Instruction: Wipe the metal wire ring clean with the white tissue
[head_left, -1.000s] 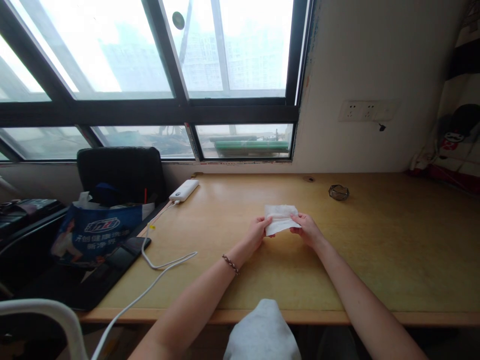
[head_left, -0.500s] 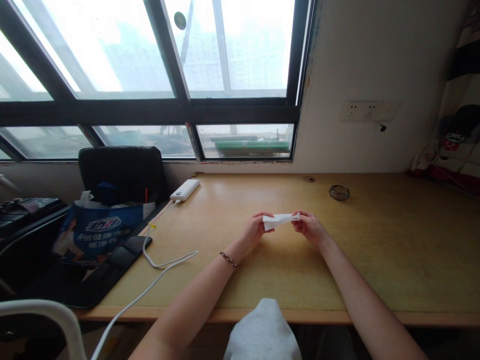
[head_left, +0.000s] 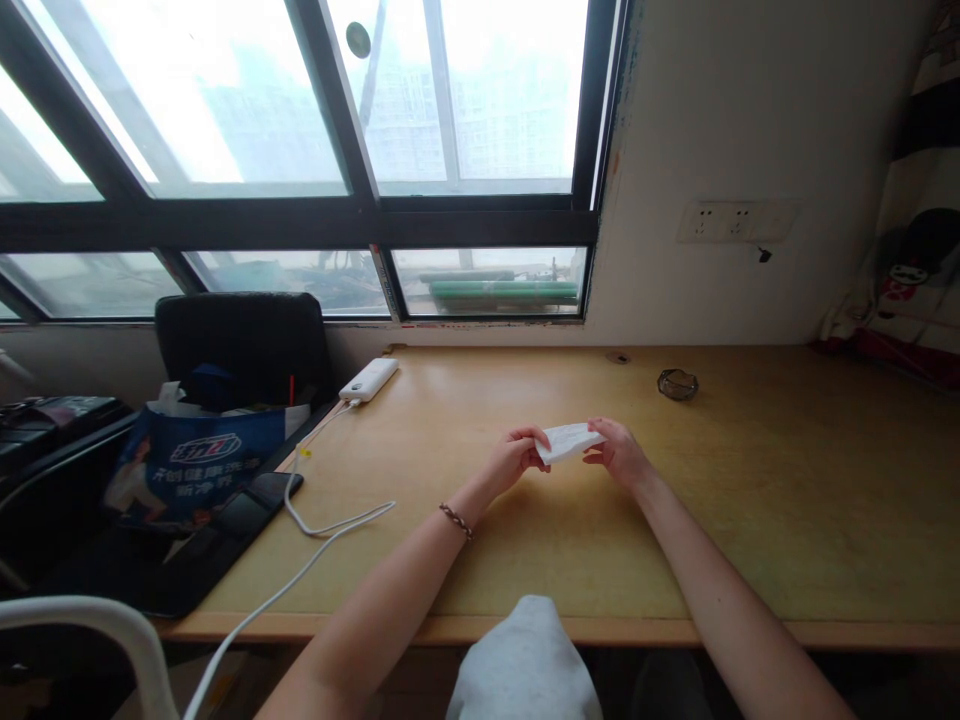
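Observation:
Between my hands, above the wooden desk (head_left: 480, 560), is a folded white tissue (head_left: 568, 442). My left hand (head_left: 519, 452) pinches its left end, thumb on top and fingers beneath. On the right end, my right hand (head_left: 616, 452) grips the tissue's upper corner between thumb and fingers. The tissue lies fairly flat, tilted slightly up towards the right. A braided bracelet (head_left: 456, 521) circles my left wrist.
A glass ashtray (head_left: 677, 385) stands at the back right of the desk. To the left lie a white power bank (head_left: 369, 380) and its white cable (head_left: 330, 540). A blue bag (head_left: 199, 460) rests on a black chair (head_left: 244, 345) beyond the left edge.
The tissue has gone from a narrow, twisted strip to a wider, flatter shape. My hands have shifted only slightly, still holding both ends.

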